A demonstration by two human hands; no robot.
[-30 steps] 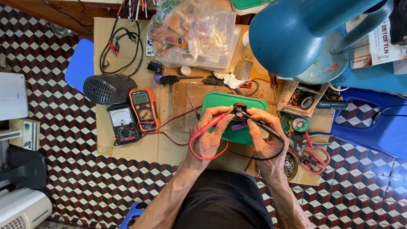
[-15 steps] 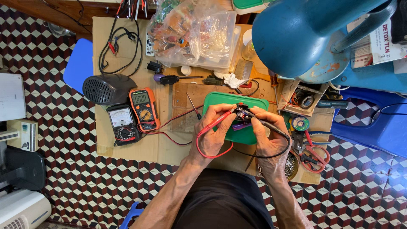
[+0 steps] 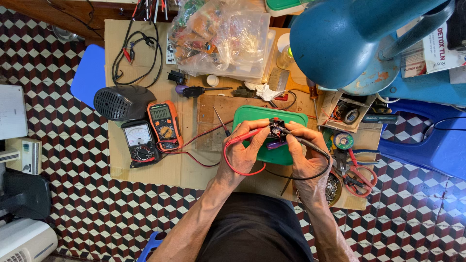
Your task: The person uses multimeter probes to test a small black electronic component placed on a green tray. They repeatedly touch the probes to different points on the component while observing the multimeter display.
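My left hand (image 3: 244,154) grips a red test probe (image 3: 242,138) whose tip touches a small dark electronic part (image 3: 277,128). My right hand (image 3: 305,156) grips a black test probe (image 3: 303,140), also pressed to that part. Both hands hover over a green tray (image 3: 251,114). Red and black leads (image 3: 194,156) run left to an orange digital multimeter (image 3: 164,124). A black analog meter (image 3: 139,143) lies beside it.
A cardboard-covered work board (image 3: 160,167) sits on a checkered floor. On it are a black speaker-like unit (image 3: 122,101), a bag of parts in a clear box (image 3: 221,36), a screwdriver (image 3: 199,90), red-handled cutters (image 3: 360,173), and a blue lamp shade (image 3: 342,41) overhead.
Both hands stay on the probes at the small part; they have shifted only slightly. The red lead's loop has sagged a little.
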